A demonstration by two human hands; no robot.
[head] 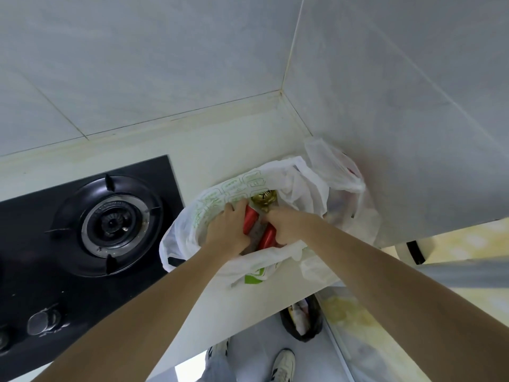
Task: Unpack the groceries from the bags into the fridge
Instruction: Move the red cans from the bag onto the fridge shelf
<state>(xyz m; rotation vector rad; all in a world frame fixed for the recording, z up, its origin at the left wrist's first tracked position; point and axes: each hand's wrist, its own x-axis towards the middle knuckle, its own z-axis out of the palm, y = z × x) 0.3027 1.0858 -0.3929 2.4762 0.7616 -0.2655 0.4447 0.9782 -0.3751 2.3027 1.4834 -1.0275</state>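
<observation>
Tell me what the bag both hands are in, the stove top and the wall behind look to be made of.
The bag looks like thin plastic film: translucent white, crinkled, with green print. The stove top looks like black glass or enamel, smooth and slightly glossy; its burner ring looks like metal. The wall looks like glazed ceramic tile: pale grey, with straight joint lines.

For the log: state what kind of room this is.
Most likely a home kitchen: a gas hob is set into a counter against tiled walls, and both hands reach into a grocery bag on that counter.
</observation>
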